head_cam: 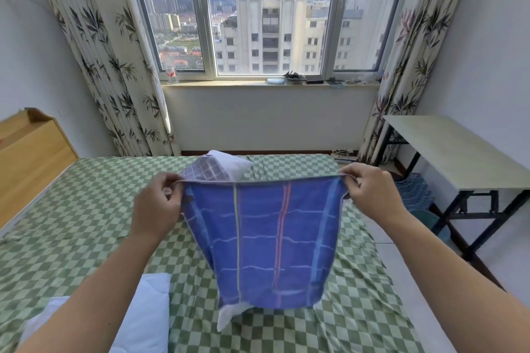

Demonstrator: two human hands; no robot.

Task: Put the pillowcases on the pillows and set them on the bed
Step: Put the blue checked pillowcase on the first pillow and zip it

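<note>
— Pillowcase [269, 243], the blue checked one: where is it?

— Held up over the bed [86, 209]. The left hand [156, 206] and right hand [370, 195] each pinch a top corner, fingers curled round the hem.

— Anything inside?

— A white pillow [229, 317] pokes out at its bottom edge. Another pillow [220, 166], half in a pale case, lies behind; a bare one [143, 315] lies near the left arm.
</note>
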